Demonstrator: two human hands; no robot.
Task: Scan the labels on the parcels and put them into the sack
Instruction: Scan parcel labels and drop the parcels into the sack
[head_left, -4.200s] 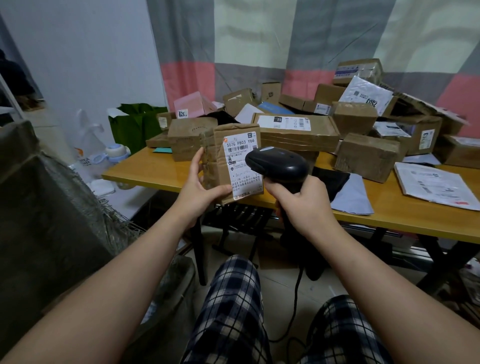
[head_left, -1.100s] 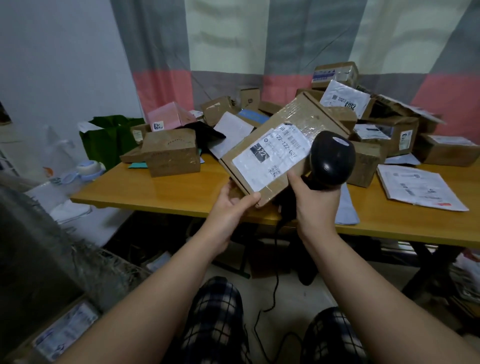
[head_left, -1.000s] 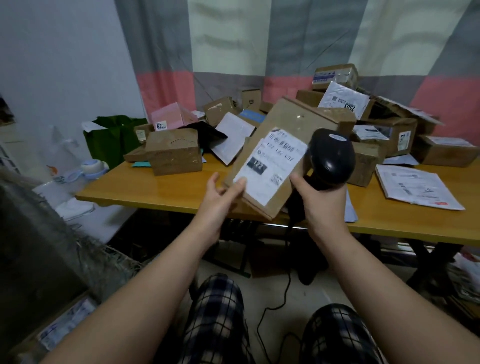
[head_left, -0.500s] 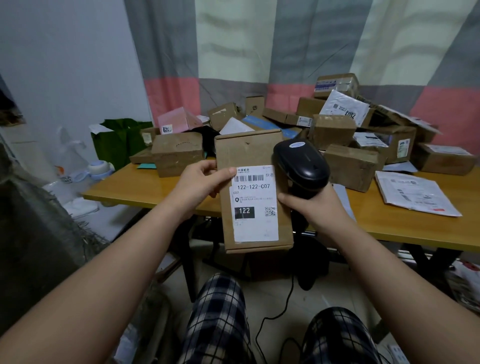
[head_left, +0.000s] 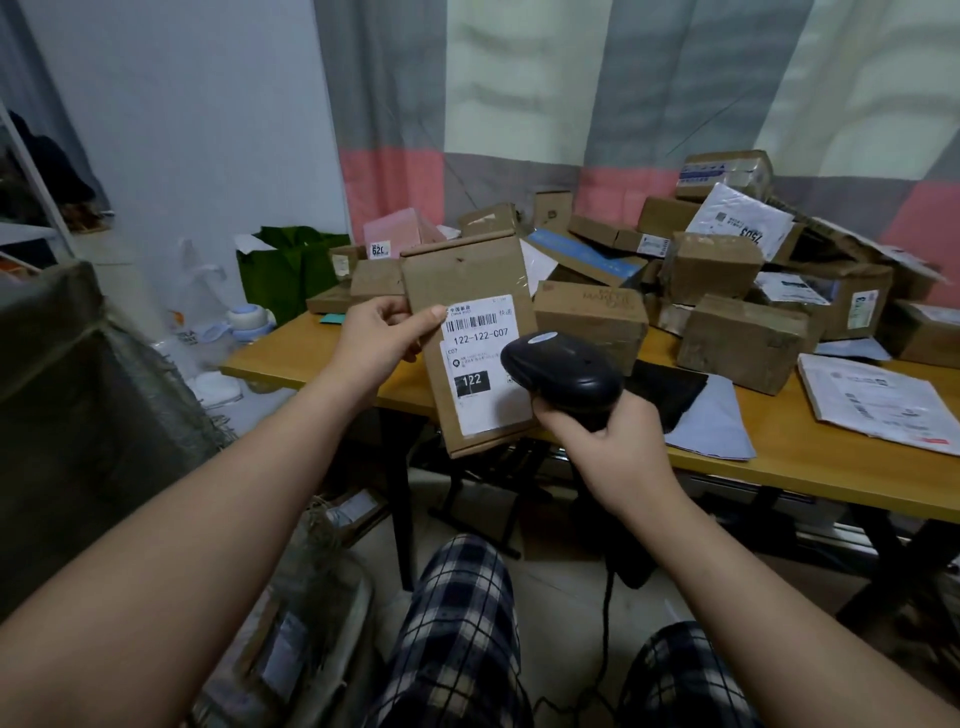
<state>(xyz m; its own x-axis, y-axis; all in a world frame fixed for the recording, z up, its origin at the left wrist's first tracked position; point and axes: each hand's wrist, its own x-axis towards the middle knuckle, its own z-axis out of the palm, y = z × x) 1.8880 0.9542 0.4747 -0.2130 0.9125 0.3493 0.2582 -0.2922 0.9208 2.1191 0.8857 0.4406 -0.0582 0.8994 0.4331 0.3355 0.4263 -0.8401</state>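
left hand (head_left: 382, 338): closed on the upper left edge of the flat parcel (head_left: 467, 291), thumb pressed on the front face beside the label, fingers hidden behind.
right hand (head_left: 608, 441): wrapped shut round the handle of the black scanner (head_left: 561, 371); whether a finger rests on the trigger i cannot tell.
parcel: held upright with a slight tilt, in the air in front of the table edge (head_left: 311, 374), label side toward the camera.
label (head_left: 480, 353): just right of the left thumb; barcode at its top, lower right part covered by the scanner's head.
scanner aim: the head sits just beside the label's lower half, below the barcode, so the beam may miss the code or read too close.
grip risk: a one-edge pinch lets the box swing or slip if the scanner bumps it.
sack (head_left: 78, 415): down and left of the left hand, mouth open, well apart from the parcel; a loose toss could catch the rim.
cable (head_left: 605, 623): hangs from the right hand between the knees and could snag.
pile (head_left: 727, 291): unscanned boxes beyond both hands on the table.
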